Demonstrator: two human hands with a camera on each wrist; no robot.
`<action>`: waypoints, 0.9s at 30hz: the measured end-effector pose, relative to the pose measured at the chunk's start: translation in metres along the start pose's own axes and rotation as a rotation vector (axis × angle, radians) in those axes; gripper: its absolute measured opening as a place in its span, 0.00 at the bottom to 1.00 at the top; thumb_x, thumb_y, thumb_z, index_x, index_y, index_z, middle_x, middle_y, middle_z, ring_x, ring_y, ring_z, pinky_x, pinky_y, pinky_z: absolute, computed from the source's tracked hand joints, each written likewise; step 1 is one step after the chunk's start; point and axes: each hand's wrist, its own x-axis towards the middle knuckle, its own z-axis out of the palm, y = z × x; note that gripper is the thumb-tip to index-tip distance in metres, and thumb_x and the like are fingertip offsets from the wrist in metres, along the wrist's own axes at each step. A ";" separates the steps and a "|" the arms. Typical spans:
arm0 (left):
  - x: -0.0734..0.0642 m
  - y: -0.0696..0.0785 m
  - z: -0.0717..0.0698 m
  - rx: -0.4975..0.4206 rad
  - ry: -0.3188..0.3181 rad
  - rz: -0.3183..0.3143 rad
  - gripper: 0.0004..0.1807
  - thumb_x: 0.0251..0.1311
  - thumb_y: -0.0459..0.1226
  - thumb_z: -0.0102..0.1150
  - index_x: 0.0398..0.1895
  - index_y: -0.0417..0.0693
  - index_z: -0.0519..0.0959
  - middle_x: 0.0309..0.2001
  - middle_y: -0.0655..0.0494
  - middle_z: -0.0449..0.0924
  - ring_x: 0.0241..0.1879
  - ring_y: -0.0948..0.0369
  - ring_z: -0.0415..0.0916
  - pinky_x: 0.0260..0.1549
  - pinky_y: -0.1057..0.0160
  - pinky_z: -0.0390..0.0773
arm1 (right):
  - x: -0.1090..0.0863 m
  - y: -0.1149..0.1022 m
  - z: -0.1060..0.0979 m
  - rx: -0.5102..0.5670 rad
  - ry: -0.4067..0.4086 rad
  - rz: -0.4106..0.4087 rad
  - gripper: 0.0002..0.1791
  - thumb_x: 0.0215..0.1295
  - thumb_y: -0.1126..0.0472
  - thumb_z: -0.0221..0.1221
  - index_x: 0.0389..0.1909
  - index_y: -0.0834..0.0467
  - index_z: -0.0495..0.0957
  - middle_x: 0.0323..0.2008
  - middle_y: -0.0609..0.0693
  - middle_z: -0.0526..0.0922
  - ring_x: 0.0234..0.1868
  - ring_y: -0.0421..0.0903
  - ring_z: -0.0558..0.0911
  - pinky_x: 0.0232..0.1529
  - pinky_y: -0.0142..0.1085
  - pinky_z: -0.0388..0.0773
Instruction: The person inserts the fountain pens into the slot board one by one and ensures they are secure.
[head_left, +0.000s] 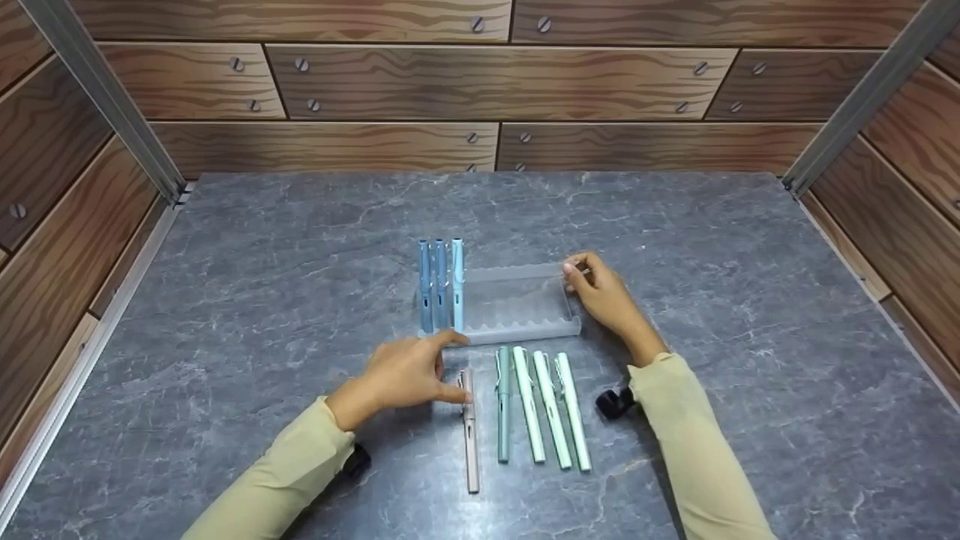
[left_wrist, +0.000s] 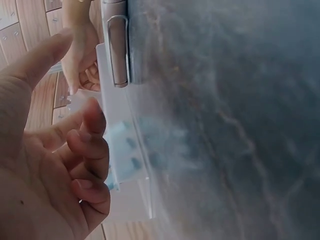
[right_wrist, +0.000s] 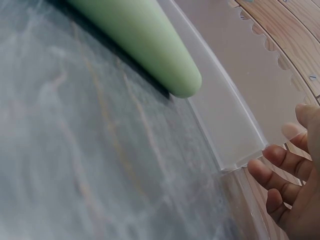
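Observation:
My left hand (head_left: 401,369) hovers by a brownish-pink pen (head_left: 471,442), with thumb and index finger spread apart. Its thumb overlaps the capped upper part of that pen in the head view; in the left wrist view the pen's clip end (left_wrist: 118,55) stands past the fingers. My right hand (head_left: 600,292) pinches the far right corner of a clear plastic pen tray (head_left: 517,330) with notched edges. Two dark blue pens (head_left: 439,285) and a light blue pen (head_left: 457,277) lie side by side in the tray's left end.
Right of the brownish-pink pen lie a dark green pen (head_left: 503,412) and several pale green pens (head_left: 553,409), in a row before the tray. All rest on a grey marbled tabletop (head_left: 300,247). Wood-patterned panels (head_left: 495,82) wall it at the back and sides.

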 end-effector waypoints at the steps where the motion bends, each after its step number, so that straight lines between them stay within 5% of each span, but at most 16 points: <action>1: 0.000 0.000 0.001 0.000 -0.010 -0.002 0.43 0.40 0.59 0.73 0.63 0.59 0.71 0.22 0.66 0.75 0.21 0.66 0.70 0.21 0.64 0.69 | 0.000 0.000 0.000 0.004 0.002 0.000 0.13 0.74 0.62 0.47 0.50 0.69 0.69 0.41 0.63 0.77 0.42 0.63 0.81 0.45 0.38 0.78; 12: -0.002 -0.006 0.004 -0.028 -0.099 0.003 0.42 0.37 0.57 0.75 0.60 0.58 0.73 0.23 0.66 0.75 0.23 0.66 0.71 0.23 0.63 0.69 | -0.002 0.002 -0.001 0.010 0.003 -0.001 0.14 0.73 0.56 0.50 0.48 0.64 0.71 0.39 0.56 0.78 0.35 0.45 0.80 0.38 0.27 0.74; 27: 0.001 -0.005 0.004 -0.027 -0.156 -0.002 0.38 0.39 0.53 0.76 0.58 0.59 0.74 0.27 0.64 0.75 0.26 0.64 0.70 0.23 0.63 0.68 | -0.001 0.001 -0.003 0.006 -0.011 -0.007 0.14 0.74 0.57 0.50 0.49 0.64 0.71 0.40 0.60 0.79 0.36 0.45 0.80 0.40 0.28 0.75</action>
